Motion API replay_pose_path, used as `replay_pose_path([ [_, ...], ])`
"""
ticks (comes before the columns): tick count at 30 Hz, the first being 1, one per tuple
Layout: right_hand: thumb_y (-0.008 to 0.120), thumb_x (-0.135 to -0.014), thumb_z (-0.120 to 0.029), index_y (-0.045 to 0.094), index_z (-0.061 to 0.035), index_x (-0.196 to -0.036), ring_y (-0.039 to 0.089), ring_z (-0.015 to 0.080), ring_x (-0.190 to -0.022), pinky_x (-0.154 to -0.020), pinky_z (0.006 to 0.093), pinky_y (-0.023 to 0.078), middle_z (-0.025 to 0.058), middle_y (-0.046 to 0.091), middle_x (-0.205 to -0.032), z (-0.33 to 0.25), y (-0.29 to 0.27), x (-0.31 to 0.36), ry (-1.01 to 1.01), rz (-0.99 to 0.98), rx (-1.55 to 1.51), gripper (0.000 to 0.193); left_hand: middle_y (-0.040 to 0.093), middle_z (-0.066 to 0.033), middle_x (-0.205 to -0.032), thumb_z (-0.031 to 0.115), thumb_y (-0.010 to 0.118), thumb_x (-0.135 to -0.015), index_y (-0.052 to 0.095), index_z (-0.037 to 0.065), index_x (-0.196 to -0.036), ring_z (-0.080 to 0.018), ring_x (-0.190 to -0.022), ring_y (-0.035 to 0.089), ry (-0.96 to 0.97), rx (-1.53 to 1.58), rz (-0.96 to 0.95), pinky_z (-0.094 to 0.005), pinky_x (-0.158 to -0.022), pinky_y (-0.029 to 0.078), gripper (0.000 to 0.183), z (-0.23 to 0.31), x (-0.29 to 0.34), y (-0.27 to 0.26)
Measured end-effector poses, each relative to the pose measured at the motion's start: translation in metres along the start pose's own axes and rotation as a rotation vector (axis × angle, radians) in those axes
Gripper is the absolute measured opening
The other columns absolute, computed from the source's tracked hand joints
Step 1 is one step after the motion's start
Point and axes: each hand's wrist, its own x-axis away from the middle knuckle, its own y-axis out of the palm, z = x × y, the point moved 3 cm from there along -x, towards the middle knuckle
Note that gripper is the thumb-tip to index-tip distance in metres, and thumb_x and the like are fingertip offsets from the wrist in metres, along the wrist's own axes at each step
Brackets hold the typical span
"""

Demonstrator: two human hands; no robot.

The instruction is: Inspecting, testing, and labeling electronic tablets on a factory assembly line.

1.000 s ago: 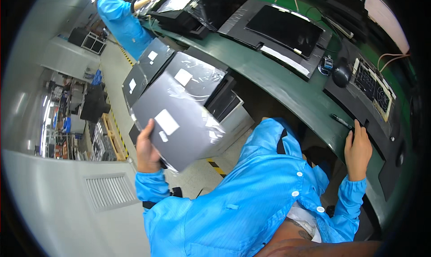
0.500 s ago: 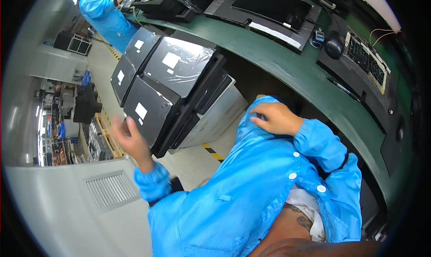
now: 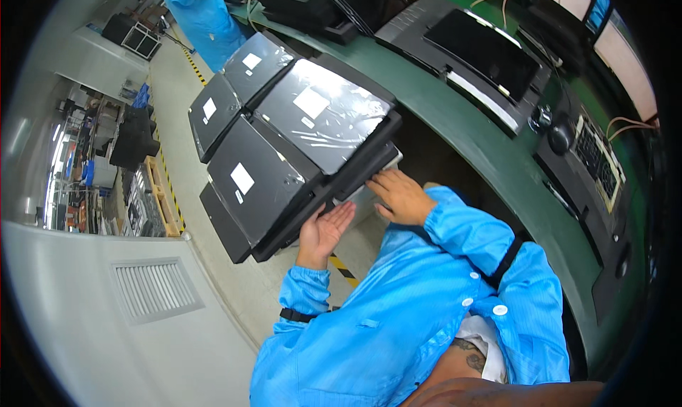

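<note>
Stacks of flat black panels stand in front of me, the upper ones bearing white labels and some covered in clear film. The near stack's top panel (image 3: 257,183) and the film-covered panel (image 3: 323,116) lie side by side. My left hand (image 3: 325,233) is palm up at the edge of the near stack, its fingers stretched out and holding nothing. Beside it, my right hand (image 3: 401,197) has its fingertips at the edge of a lower black panel (image 3: 369,169), fingers extended. Whether those fingertips press on the panel is hard to see.
Along the right runs a green workbench (image 3: 455,151) with a black screen unit (image 3: 483,55), a mouse (image 3: 560,138) and a keyboard part (image 3: 600,155). A co-worker in blue (image 3: 206,23) stands at the far left. A white vented panel (image 3: 156,288) is near left.
My left hand has swung right, from over the near panel to the stack's edge, palm now up. My right hand has reached forward and left, off my lap, to the panel edges. The view has shifted.
</note>
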Motion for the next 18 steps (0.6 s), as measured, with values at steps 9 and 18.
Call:
replay_pose_path([
  [9,0.075,-0.079,-0.024,0.057,0.0058,-0.132,0.052,0.0382,-0.128,-0.119,0.0494,0.034,0.0223,0.059,-0.131,0.006,0.010,-0.016,0.005,0.025,-0.015,0.063,0.033,-0.0432,-0.151,0.017,0.058,-0.099,0.028,-0.026,-0.140,-0.0538,-0.145,0.034,0.098,0.013,-0.094,-0.0589,-0.124,0.030,0.066,0.002,-0.013,-0.001],
  [18,0.072,-0.081,-0.037,0.058,0.0073,-0.132,0.052,0.0335,-0.128,-0.114,0.0467,0.036,0.0211,0.058,-0.134,0.028,0.028,-0.028,-0.003,-0.033,-0.004,0.069,0.037,-0.0418,-0.150,0.006,0.058,-0.092,0.040,-0.023,-0.139,-0.0534,-0.146,0.032,0.278,0.168,-0.098,-0.0618,-0.125,0.026,0.058,0.007,-0.034,0.012],
])
